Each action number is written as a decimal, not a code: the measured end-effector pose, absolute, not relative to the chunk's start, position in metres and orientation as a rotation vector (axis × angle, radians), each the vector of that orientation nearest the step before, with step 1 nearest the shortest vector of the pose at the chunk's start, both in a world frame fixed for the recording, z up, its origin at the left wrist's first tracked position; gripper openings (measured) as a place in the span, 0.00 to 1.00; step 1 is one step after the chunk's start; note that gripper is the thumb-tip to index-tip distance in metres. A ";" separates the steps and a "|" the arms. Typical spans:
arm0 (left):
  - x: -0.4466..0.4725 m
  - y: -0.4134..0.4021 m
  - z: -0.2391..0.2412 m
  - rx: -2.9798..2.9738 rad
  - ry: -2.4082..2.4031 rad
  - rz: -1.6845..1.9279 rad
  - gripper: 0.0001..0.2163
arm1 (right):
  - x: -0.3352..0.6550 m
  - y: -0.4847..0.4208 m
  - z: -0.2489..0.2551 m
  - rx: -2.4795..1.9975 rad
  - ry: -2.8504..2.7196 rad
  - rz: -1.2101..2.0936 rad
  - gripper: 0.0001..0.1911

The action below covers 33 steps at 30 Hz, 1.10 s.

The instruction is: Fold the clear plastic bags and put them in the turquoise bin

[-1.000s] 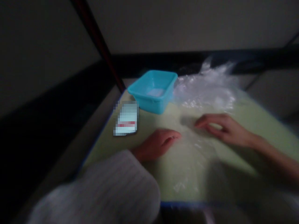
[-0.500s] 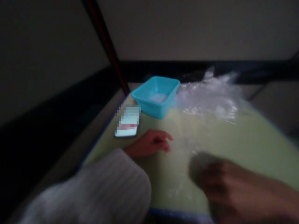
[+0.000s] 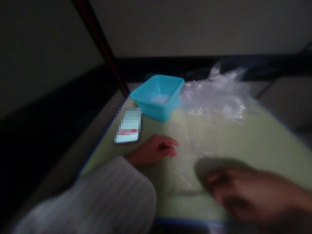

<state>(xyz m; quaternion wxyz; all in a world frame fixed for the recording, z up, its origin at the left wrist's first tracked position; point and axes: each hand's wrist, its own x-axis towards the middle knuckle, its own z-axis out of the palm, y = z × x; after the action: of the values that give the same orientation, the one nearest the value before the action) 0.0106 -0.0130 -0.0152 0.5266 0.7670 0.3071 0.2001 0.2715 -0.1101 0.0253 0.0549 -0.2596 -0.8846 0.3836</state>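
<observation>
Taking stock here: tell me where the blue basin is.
In the head view, the blue basin stands toward the far left corner of the table, just left of the crumpled clear plastic.

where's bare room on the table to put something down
The right side of the table, between crumpled plastic and right hand, looks bare; so does a patch between phone and sleeve. Crowded: the far end, with blue tub and crumpled plastic; clear film seems to lie mid-table.
</observation>
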 end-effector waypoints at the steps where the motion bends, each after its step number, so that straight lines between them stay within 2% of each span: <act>1: 0.010 -0.012 -0.016 1.831 0.709 0.486 0.14 | 0.274 -0.106 0.029 -0.831 -2.619 1.244 0.07; 5: 0.009 -0.010 -0.016 1.803 0.564 0.520 0.30 | 0.291 -0.087 0.033 -0.930 -2.246 1.562 0.03; 7: 0.008 -0.010 -0.014 1.877 0.506 0.521 0.32 | 0.298 -0.078 0.028 -0.949 -2.044 1.640 0.08; 13: 0.012 -0.012 -0.013 2.155 0.634 0.529 0.11 | 0.301 -0.060 0.009 -1.016 -1.390 1.815 0.13; 15: 0.014 -0.013 -0.015 2.107 0.738 0.515 0.09 | 0.303 -0.056 0.006 -1.065 -1.277 1.814 0.17; 18: 0.017 -0.013 -0.018 1.959 0.807 0.502 0.08 | 0.310 -0.053 0.004 -0.927 -1.309 1.869 0.32; 19: 0.018 -0.013 -0.019 1.911 0.806 0.504 0.08 | 0.312 -0.053 0.005 -0.858 -1.374 1.882 0.34; 22: 0.020 -0.012 -0.021 1.812 0.795 0.515 0.08 | 0.316 -0.055 0.008 -0.826 -1.702 1.762 0.29; 26: 0.021 -0.009 -0.022 1.733 0.779 0.535 0.08 | 0.309 -0.058 0.008 -1.129 -1.997 1.393 0.15; 33: 0.024 -0.004 -0.022 1.673 0.835 0.509 0.08 | 0.295 -0.058 -0.001 -1.201 -1.829 1.386 0.15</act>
<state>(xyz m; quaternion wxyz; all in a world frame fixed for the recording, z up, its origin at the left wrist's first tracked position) 0.0241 -0.0038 -0.0219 0.5661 0.7117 0.3551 0.2167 0.2947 -0.0577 -0.0015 0.2725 -0.4461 -0.6794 0.5149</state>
